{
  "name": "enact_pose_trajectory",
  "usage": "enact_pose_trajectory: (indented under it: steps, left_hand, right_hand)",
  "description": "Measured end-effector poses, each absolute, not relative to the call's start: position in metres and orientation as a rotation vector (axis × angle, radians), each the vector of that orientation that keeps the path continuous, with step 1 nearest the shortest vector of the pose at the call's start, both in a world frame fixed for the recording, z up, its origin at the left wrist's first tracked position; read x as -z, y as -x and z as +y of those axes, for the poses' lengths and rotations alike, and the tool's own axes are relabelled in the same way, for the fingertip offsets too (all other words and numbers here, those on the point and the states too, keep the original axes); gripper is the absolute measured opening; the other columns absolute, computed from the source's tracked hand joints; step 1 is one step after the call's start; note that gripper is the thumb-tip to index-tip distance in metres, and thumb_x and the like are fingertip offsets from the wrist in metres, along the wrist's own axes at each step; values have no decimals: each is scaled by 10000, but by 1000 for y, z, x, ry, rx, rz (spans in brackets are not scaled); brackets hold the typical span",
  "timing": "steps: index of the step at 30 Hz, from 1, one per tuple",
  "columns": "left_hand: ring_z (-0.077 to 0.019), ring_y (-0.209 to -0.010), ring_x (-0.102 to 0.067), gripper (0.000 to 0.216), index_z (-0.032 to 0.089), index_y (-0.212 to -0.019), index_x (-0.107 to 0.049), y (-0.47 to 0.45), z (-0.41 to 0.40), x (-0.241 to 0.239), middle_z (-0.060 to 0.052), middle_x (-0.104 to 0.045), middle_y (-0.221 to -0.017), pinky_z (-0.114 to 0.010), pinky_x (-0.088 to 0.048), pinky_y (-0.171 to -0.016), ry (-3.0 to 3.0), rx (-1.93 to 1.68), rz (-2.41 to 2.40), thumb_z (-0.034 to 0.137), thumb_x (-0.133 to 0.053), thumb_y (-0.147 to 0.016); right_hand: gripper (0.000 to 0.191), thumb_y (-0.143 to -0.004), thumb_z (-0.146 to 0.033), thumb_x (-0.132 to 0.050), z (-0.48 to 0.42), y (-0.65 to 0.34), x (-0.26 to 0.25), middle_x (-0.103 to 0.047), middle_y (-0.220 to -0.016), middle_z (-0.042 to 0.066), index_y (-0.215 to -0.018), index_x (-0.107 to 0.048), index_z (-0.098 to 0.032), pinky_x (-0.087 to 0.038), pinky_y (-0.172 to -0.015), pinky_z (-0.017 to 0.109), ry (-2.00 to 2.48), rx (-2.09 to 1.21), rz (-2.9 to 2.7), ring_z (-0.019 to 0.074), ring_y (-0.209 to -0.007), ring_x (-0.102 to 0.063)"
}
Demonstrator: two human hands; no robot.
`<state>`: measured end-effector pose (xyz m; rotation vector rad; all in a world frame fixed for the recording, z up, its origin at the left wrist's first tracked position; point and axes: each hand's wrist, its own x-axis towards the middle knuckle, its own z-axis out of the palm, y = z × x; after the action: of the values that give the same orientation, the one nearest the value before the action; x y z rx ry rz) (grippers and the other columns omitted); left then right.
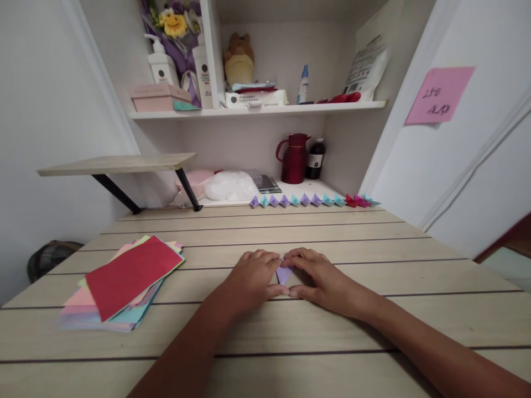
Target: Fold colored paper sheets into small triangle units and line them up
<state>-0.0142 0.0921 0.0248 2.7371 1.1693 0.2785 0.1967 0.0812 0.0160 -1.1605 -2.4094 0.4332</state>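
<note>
A small folded piece of purple paper (283, 275) lies on the wooden table between my two hands, its lower end narrowing to a point. My left hand (254, 273) holds its left side, fingers bent along the upper edge and thumb near the lower tip. From the right, my right hand (313, 275) grips the other side the same way, with its thumb by the left thumb. The fingers cover part of the paper's edges. Along the back of the table stands a row of small folded paper pieces (295, 200) in purple, light blue, red and pink.
A stack of coloured paper (128, 276), red sheet on top, lies at the left. Behind it stands a small raised wooden shelf (120, 163) on black legs. A dark red jug (293, 159) and a dark bottle (316, 159) stand in the back compartment.
</note>
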Motion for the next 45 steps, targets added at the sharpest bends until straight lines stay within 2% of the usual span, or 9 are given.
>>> enact_pose_trajectory:
  steps: [6, 10, 15, 18, 20, 24, 32, 39, 45]
  left_hand:
    - [-240, -1270, -427, 435, 222, -1305, -502, 17, 97, -17, -77, -517, -1378, -425, -327, -1032, -2739, -353, 1213, 443, -424, -938]
    - [-246, -1268, -432, 473, 230, -1268, -539, 17, 94, -17, -84, -534, -1356, -442, -318, -1048, -2691, -409, 1233, 523, -430, -912]
    - [-243, -1232, -475, 483, 285, -1175, -623, 10, 96, -10, -53, -576, -1315, -453, -304, -1077, -2500, -612, 1247, 471, -709, -738]
    - [-186, -1048, -605, 211, 261, -997, -707, 0, 98, -8, -22, -692, -1108, -347, -434, -975, -2235, -832, 1213, 282, -676, -789]
    - [-158, -929, -644, 164, 234, -943, -720, -6, 97, -7, -11, -723, -992, -279, -485, -882, -2127, -898, 1130, 206, -647, -798]
    - [-173, -947, -624, 130, 245, -876, -734, -9, 94, -6, 1, -728, -951, -304, -454, -916, -2265, -885, 1091, 199, -632, -810]
    - [-193, -1037, -566, 183, 294, -971, -707, -1, 91, -9, 12, -681, -1083, -359, -413, -919, -2507, -700, 1118, 216, -588, -857]
    - [-204, -1172, -506, 483, 301, -1275, -526, -5, 86, -13, -28, -563, -1284, -370, -411, -969, -2597, -715, 1081, 234, -663, -816]
    - [-222, -1130, -533, 356, 271, -1187, -583, -11, 83, -15, -55, -544, -1300, -393, -429, -933, -2824, -748, 1002, 265, -642, -836]
  right_hand:
    - [335, -898, -384, -527, 79, -185, -13, -620, -1157, 121, -1172, -601, -205, -415, -896, 456, 1178, -91, -2450, 285, -1042, -537]
    - [283, -943, -325, -439, 78, -179, -14, -673, -1044, 109, -1088, -647, -199, -433, -844, 428, 1156, -36, -2453, 270, -962, -567]
    - [294, -943, -329, -421, 88, -186, -15, -693, -795, 36, -824, -666, -217, -462, -730, 320, 1224, -416, -2080, 196, -770, -611]
    - [315, -923, -374, -436, 92, -190, -16, -667, -737, 17, -743, -630, -204, -468, -671, 282, 1186, -675, -1856, 176, -708, -606]
    - [319, -908, -392, -453, 92, -192, -17, -652, -716, 11, -720, -621, -195, -463, -646, 271, 1159, -776, -1809, 170, -686, -594]
    - [279, -890, -394, -500, 88, -194, -19, -679, -792, 23, -796, -664, -189, -467, -696, 283, 1106, -893, -1893, 183, -756, -607]
    - [175, -862, -296, -551, 87, -213, -29, -699, -947, 45, -868, -700, -206, -473, -851, 336, 1159, -865, -1969, 205, -900, -634]
    - [179, -828, -289, -597, 93, -220, -19, -691, -948, 46, -946, -689, -190, -474, -817, 327, 1135, -991, -1831, 202, -893, -621]
    - [217, -799, -330, -654, 95, -217, -12, -687, -897, 34, -956, -669, -181, -465, -808, 321, 1080, -1246, -1572, 184, -857, -614]
